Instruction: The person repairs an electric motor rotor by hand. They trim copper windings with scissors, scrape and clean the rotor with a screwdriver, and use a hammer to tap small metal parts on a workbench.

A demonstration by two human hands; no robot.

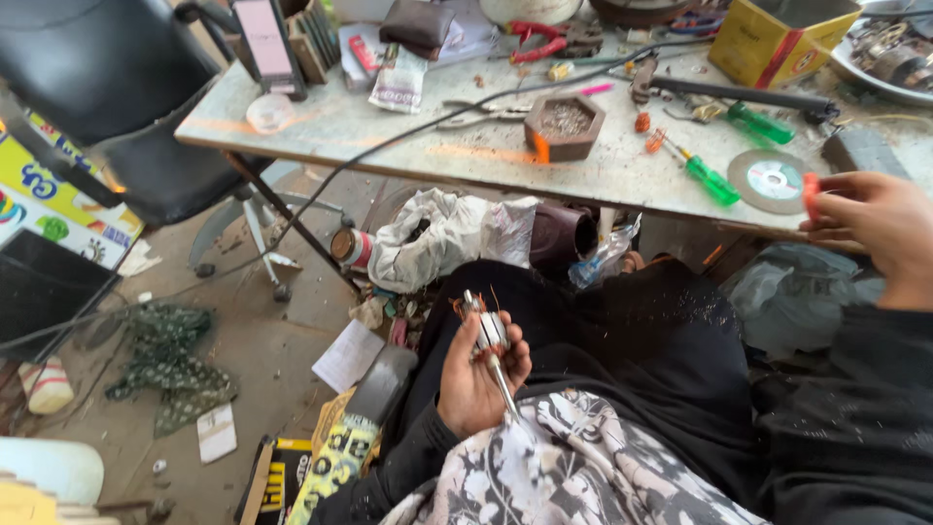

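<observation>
Motor armature (489, 335), steel shaft, copper windings, in left hand (476, 379) grip.

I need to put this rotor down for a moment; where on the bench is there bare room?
Bare patch on the table between the round clear lid and hexagonal tray. Crowded around the green screwdrivers, the grinding disc and along the back edge.

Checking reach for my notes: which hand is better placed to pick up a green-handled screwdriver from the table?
Right. The right hand is at the table edge, near the green-handled screwdriver, though it pinches a small orange piece. The left hand is low over the lap, gripping a motor armature.
</observation>
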